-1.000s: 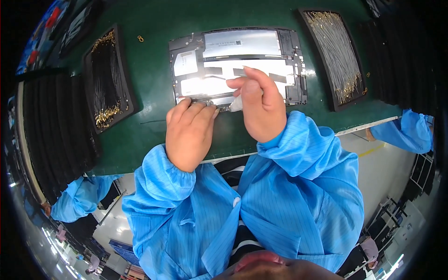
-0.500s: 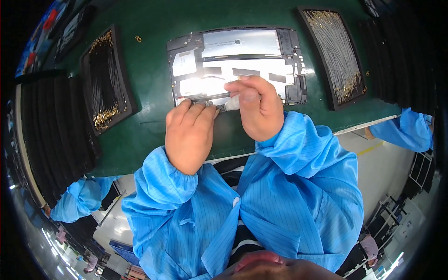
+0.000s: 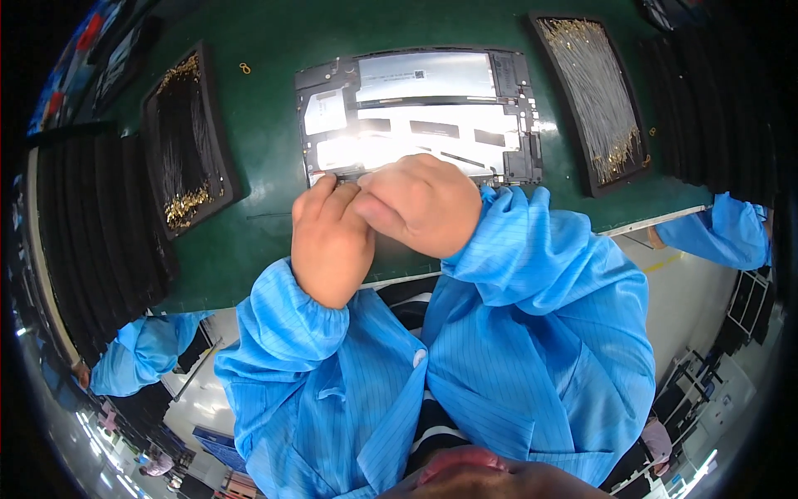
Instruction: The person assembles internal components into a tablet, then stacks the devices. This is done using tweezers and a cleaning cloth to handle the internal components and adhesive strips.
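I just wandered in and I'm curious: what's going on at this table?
A person in a blue striped smock is working with both bare hands on a flat electronic device whose inner parts are exposed. The left hand is at its near edge, with the right hand close against it; whatever their fingertips pinch is hidden. A tray of dark cables lies to the left, and a tray of grey cables to the right.
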### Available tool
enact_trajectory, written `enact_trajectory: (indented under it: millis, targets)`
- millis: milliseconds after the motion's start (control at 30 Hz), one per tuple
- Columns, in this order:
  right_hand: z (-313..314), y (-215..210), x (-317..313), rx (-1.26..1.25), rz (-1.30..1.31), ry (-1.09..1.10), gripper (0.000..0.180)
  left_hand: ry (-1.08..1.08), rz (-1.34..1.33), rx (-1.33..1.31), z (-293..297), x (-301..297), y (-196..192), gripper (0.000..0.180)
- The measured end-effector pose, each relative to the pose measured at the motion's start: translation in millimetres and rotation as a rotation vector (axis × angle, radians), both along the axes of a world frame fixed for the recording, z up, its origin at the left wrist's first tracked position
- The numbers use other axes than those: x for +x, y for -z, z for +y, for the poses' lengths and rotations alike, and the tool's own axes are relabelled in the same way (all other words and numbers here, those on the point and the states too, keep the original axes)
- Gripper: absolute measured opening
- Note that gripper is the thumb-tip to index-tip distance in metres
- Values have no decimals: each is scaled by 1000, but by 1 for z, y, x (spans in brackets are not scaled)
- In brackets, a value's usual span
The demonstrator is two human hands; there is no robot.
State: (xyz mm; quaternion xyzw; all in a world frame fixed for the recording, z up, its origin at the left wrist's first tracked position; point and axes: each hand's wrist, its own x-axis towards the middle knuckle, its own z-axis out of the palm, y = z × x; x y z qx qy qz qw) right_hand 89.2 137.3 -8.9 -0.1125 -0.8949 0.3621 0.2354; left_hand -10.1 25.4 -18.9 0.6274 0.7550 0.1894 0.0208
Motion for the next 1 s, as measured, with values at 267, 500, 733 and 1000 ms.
enact_trajectory:
  millis: [267, 500, 733, 1000]
  targets:
    - [7, 15, -6, -526, 55, 307, 27, -976, -1557, 14, -24, 3, -7, 27]
    - [8, 13, 1, -865, 161, 347, 35, -1048, -1439, 386, -16, -8, -1, 26]
    - [12, 10, 0, -787, 81, 373, 35, -720, -1718, -504, -40, 8, -19, 44]
    - [22, -15, -13, -508, -283, 178, 33, -649, -1785, -562, -32, 12, -9, 41]
